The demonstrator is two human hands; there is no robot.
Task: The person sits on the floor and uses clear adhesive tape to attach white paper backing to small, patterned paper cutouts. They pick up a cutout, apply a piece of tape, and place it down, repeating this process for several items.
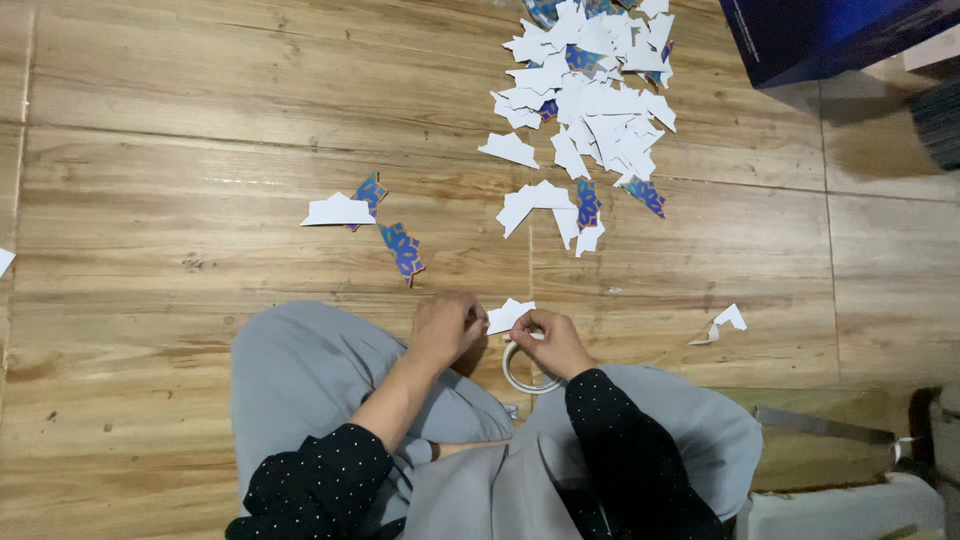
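Pinching one white paper cutout (509, 314), both grips: left hand (446, 325), right hand (553, 338), fingertips hidden.

Wooden floor (180, 120), paper cutouts (590, 90) piled, scattered

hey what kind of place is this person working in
Probably a room at home, with the person sitting on a wood-look floor. A heap of cut paper shapes, a tape roll by the hands and a dark blue box suggest informal craft work.
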